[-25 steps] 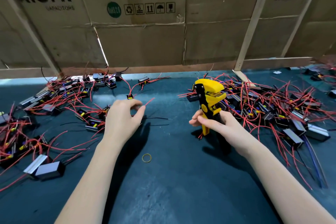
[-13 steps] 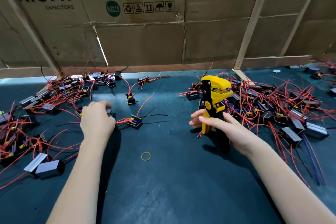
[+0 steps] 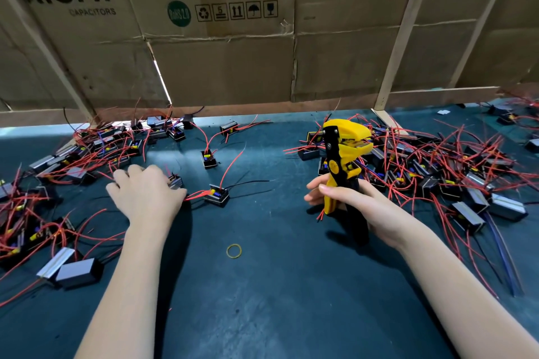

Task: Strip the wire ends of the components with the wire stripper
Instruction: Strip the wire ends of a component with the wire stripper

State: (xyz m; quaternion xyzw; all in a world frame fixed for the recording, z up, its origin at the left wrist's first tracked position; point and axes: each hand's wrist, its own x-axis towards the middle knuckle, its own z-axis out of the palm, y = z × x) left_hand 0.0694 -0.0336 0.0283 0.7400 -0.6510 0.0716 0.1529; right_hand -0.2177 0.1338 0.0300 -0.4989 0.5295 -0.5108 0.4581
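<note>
Gripping the yellow-and-black wire stripper (image 3: 343, 166) by its handles, the right hand (image 3: 354, 207) holds the tool upright above the dark teal table mat (image 3: 291, 300), its yellow head topmost and pointing to the right; the fingers are curled round the handles and the thumb lies across the front of them. The left hand (image 3: 147, 197) lies palm down at the inner edge of the left pile of small black boxed components with red wires (image 3: 87, 154), knuckles up, fingers bent and close together over a small grey-and-black component (image 3: 176, 182) that shows just past the fingertips; whether the fingers actually pinch it I cannot tell, since the back of the hand hides them. Just beside that hand, to its right, a single black component with red and black leads (image 3: 217, 197) sits on the mat, its red wires running toward the hand. Another lone component (image 3: 208, 158) lies further back. A second, denser pile of components with red wires (image 3: 437, 172) spreads behind and to the right of the stripper. A yellow rubber band (image 3: 234, 251) lies on the mat between the two forearms. Brown cardboard sheets printed with "AiSHi CAPACITORS" (image 3: 221, 61) stand along the back of the table.
</note>
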